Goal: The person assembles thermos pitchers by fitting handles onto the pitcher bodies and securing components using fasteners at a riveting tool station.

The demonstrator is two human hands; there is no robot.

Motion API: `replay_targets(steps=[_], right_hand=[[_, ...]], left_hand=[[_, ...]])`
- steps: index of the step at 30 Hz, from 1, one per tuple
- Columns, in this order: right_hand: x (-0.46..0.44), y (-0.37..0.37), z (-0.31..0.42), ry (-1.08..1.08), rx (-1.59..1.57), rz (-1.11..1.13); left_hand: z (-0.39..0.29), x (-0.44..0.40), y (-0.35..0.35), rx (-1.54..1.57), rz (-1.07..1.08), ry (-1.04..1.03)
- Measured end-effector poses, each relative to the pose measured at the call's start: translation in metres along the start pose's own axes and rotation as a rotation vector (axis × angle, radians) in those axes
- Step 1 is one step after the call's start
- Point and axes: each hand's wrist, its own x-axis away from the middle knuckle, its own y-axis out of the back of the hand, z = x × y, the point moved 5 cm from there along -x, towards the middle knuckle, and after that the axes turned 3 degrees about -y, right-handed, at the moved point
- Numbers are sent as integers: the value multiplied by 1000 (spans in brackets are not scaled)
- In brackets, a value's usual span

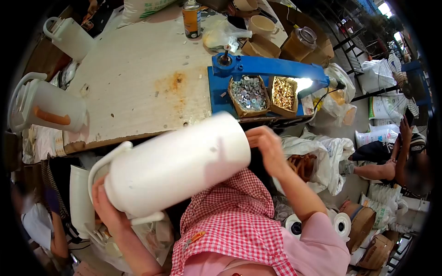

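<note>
A large white cylindrical vessel with a white handle lies tilted across my lap, below the bench edge. My left hand is wrapped round its lower left end, by the handle. My right hand is beside the vessel's right end, its fingers bent towards the rim and partly blurred; whether they touch is unclear. Behind stands a blue press arm with a lit lamp. Under it are a box of grey washers and a box of brass-coloured rivets.
The wooden bench holds a spray can, a plastic bag and a cup. Similar white vessels stand at left. A white sack with orange parts is at right. Other people sit at both sides.
</note>
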Motion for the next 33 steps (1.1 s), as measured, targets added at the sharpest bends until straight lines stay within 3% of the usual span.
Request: replay_targets(steps=[2, 3, 5, 9, 13, 16, 20, 24, 33], right_hand=[[-3, -47, 17, 42, -124, 120], [-12, -62, 34, 65, -22, 185], [-41, -72, 72, 137, 95, 32], [-95, -74, 89, 166, -317, 119], [-123, -38, 79, 262, -386, -10], [-126, 4, 69, 293, -373, -173], [-112, 72, 48, 262, -341, -303], [-98, 134, 30, 361, -278, -399], [-87, 168, 21, 348, -323, -445]], left_hand=[[-12, -14, 2, -35, -38, 30], [-17, -21, -3, 24, -66, 54], [-18, -35, 2, 143, -25, 69], [-63, -40, -18, 162, 186, -77], [-75, -73, -61, -5, 283, -169], [-85, -89, -128, -203, 513, -433], [-74, -87, -207, -157, 582, -428], [-49, -83, -260, -60, 686, -425], [-32, -70, -301, -26, 754, -404]])
